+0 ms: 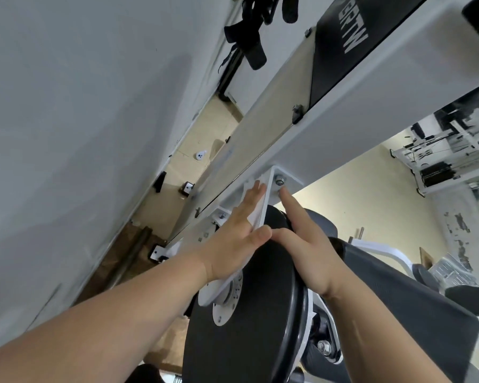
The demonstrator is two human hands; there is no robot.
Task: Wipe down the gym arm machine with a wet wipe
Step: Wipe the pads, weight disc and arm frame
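Observation:
The gym arm machine has a white frame beam (343,128) running from upper right toward the middle, a white bracket plate (270,183) with a bolt, and a large black round pulley disc (249,327) below. My left hand (233,241) lies flat on the left face of the bracket plate, pressing a white wet wipe (256,215) that shows between its fingers. My right hand (307,241) rests on the plate's other side, fingers straight, index tip just below the bolt.
A pale wall (67,134) fills the left side, close to the machine. Black straps or gloves (249,37) hang at the top. A dark padded seat part (398,313) sits at lower right; other white gym machines (448,156) stand at far right.

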